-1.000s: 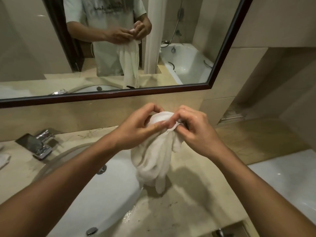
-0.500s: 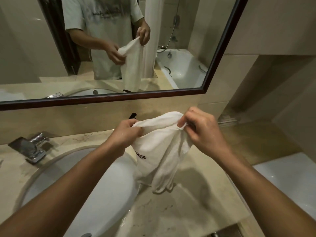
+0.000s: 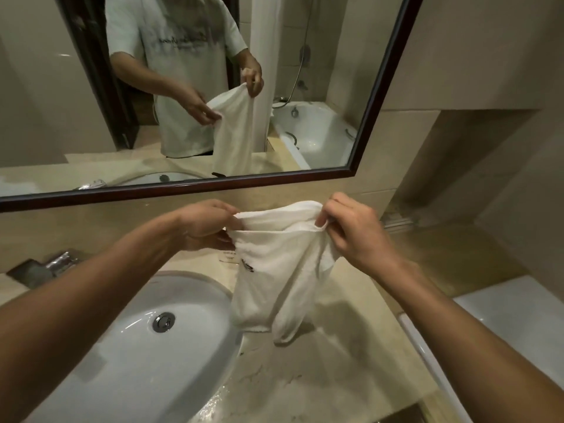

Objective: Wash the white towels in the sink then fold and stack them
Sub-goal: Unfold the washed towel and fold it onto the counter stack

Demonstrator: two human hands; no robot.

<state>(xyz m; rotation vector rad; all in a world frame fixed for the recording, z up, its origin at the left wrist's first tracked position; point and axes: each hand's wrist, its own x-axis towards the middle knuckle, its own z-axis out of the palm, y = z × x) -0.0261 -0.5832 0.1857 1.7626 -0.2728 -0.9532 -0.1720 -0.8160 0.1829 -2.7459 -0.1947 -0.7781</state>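
A wet white towel (image 3: 274, 270) with a small dark logo hangs in the air over the counter, just right of the sink (image 3: 128, 346). My left hand (image 3: 204, 228) pinches its upper left edge. My right hand (image 3: 354, 236) pinches the upper right edge. The top edge is stretched between both hands and the rest droops down in folds, its lower end just above the countertop (image 3: 320, 367).
The white oval sink has a chrome drain plug (image 3: 164, 322). A chrome faucet (image 3: 58, 264) sits at the back left. A dark-framed mirror (image 3: 387, 87) covers the wall ahead. A white fixture edge (image 3: 503, 312) lies to the right. Water streaks mark the counter near the sink rim.
My hands have drawn apart, opening the bunched towel out along its top edge. The view has shifted so that more of the sink and its drain shows.
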